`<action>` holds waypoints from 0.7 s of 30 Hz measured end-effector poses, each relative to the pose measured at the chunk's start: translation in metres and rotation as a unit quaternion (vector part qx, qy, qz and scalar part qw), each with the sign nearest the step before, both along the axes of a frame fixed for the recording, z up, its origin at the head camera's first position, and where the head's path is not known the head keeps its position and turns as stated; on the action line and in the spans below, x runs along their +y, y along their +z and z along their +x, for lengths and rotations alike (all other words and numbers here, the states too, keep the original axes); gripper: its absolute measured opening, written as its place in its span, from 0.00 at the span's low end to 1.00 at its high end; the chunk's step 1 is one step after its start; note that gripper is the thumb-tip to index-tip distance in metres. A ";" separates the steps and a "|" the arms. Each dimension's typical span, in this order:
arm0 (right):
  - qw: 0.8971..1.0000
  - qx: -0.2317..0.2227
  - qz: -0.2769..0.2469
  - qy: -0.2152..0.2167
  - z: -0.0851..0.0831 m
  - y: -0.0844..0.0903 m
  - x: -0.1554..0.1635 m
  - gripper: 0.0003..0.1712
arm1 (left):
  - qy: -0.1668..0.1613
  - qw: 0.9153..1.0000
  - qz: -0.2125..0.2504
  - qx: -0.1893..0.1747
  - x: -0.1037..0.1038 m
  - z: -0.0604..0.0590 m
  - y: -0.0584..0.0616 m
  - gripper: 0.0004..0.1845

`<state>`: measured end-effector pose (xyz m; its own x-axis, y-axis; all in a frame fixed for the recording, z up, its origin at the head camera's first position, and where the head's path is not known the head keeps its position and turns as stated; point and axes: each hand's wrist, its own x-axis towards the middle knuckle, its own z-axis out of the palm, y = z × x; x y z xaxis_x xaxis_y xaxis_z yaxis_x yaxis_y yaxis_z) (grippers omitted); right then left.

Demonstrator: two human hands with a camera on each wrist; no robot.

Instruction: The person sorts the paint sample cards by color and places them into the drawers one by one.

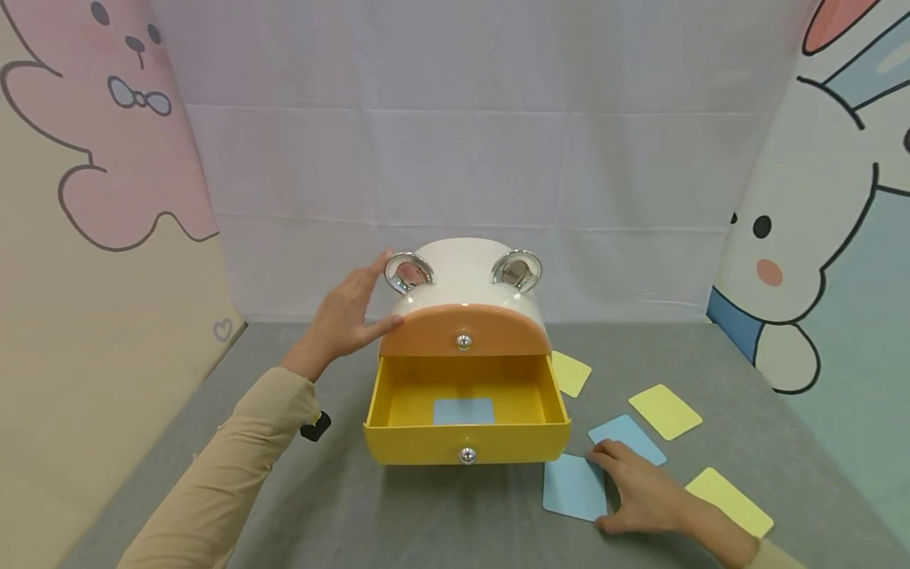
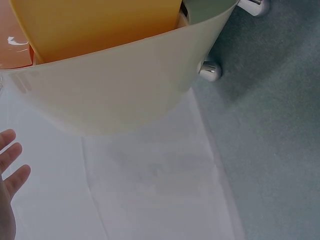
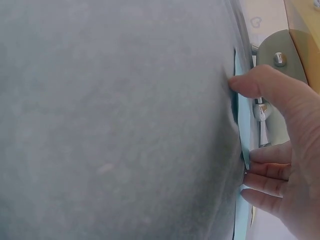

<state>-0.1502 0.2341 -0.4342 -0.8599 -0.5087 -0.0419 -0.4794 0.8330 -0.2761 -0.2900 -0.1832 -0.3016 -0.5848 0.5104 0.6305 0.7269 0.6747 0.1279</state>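
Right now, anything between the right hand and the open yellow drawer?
Head view: only the blue card under the right hand, lying just before the yellow drawer.

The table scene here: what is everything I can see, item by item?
Drawer box: one, white, silver ears, table centre.
Upper drawer: one, orange, closed.
Lower drawer: one, yellow, pulled open.
Blue cards: three; one in the lower drawer, two on the table.
Yellow cards: three, right of the box.
Table cloth: grey.
Left hand: rests on the box's side.
Right hand: touches a blue card.
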 end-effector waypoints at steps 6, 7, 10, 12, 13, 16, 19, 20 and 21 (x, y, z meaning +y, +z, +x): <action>1.000 0.006 -0.013 0.000 0.000 0.002 0.004 0.45 | -0.001 1.000 -0.001 0.001 0.000 -0.001 0.000 0.49; 1.000 0.009 -0.015 0.000 0.000 0.002 0.005 0.44 | -0.001 1.000 -0.001 0.000 0.001 -0.001 0.000 0.49; 1.000 0.018 -0.023 0.000 -0.001 0.005 0.010 0.43 | -0.002 1.000 0.000 0.001 0.001 -0.001 0.000 0.49; 0.999 0.019 -0.025 -0.005 -0.002 0.009 0.013 0.43 | -0.002 1.000 0.001 0.002 0.001 -0.001 0.000 0.49; 0.999 0.017 -0.028 -0.008 -0.003 0.012 0.014 0.43 | -0.002 1.000 0.001 0.002 0.001 -0.001 0.000 0.49; 0.999 0.011 -0.032 -0.021 -0.006 0.023 0.018 0.43 | 0.000 1.000 -0.001 0.000 0.001 -0.002 0.000 0.49; 0.998 0.048 -0.036 -0.017 -0.009 0.032 0.025 0.42 | 0.001 1.000 -0.002 -0.001 0.001 -0.002 0.000 0.49; 0.997 0.069 -0.036 -0.013 -0.010 0.035 0.027 0.41 | 0.000 1.000 -0.002 -0.002 0.001 -0.002 -0.001 0.49; 0.995 0.092 -0.037 -0.007 -0.012 0.038 0.029 0.41 | 0.001 1.000 -0.003 -0.002 0.001 -0.002 -0.001 0.49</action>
